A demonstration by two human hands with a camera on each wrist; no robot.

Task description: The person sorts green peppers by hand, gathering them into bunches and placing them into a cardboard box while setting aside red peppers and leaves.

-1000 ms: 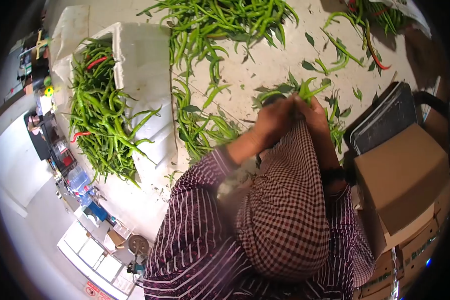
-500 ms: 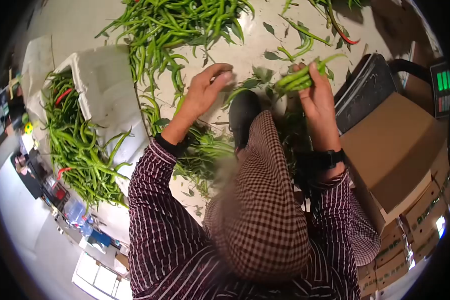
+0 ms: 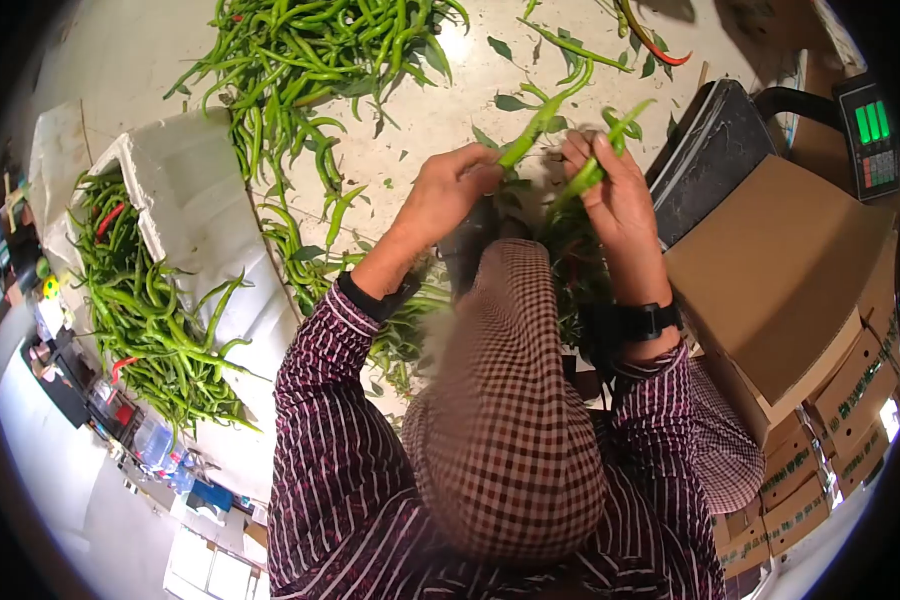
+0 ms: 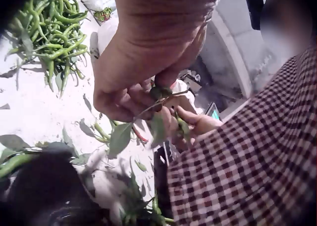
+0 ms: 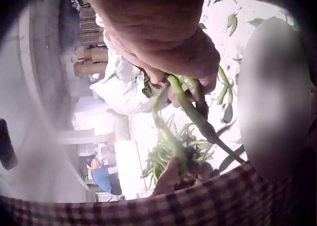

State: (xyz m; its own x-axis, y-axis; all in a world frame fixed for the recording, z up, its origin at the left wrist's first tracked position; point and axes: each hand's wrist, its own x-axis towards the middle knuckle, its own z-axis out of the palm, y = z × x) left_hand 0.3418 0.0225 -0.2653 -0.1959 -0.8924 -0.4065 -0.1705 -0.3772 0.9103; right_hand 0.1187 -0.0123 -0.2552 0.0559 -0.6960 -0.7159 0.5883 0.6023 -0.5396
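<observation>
In the head view my left hand (image 3: 450, 195) pinches one long green chili pepper (image 3: 530, 135) by its near end, and the pepper slants up and away. My right hand (image 3: 618, 195) holds a few green chili peppers (image 3: 584, 178) in its fingers, a short way to the right. A stem with a green leaf (image 4: 120, 139) hangs at the left fingertips in the left wrist view. From the right wrist, a long pepper (image 5: 195, 117) sticks out of the right hand towards the sleeve. Part of the right hand's bunch is hidden behind its fingers.
A large heap of green chilies (image 3: 310, 50) lies across the pale work surface. On the left a white foam box (image 3: 185, 185) spills more chilies. To the right are a cardboard box (image 3: 780, 270) and a scale display (image 3: 873, 130). Loose leaves (image 3: 515, 103) lie around.
The hands were together, then parted, with the left empty and the right holding peppers. Now the left has come back rightward and pinches a single pepper. The whole view has shifted a little.
</observation>
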